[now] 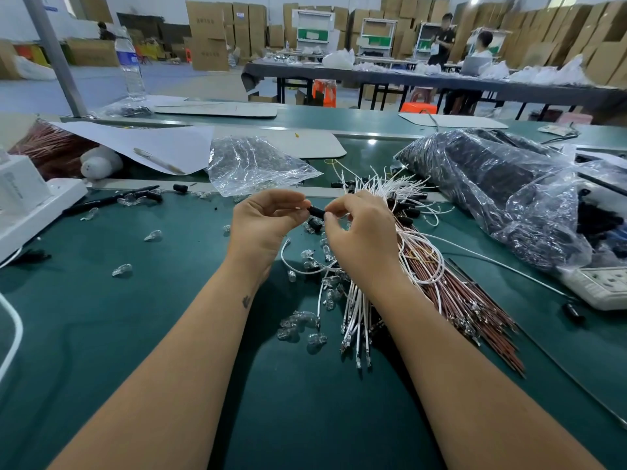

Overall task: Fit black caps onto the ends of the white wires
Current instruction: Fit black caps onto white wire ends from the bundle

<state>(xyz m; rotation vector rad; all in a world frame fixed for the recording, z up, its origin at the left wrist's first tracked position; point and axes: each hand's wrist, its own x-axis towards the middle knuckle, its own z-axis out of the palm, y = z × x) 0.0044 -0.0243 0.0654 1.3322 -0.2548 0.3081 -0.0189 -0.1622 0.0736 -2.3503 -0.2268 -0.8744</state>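
Both hands meet over the green mat (142,334), just left of the wire bundle (400,252): the left hand (263,222) pinches a black cap (315,211) between thumb and fingertips, and the right hand (359,232) pinches its other end, fingers curled. Clear bulbs (302,322) lie below the bundle's left side, and a bag (492,184) of caps sits to its right.

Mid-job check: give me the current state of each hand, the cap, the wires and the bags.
left hand: pinching the black cap.
right hand: fingers curled, pinching at the cap's other end.
black cap: held between both hands, above the mat.
white wires: bundled, lying on the mat.
clear bag: open, crumpled.
bag of black parts: lying on its side.
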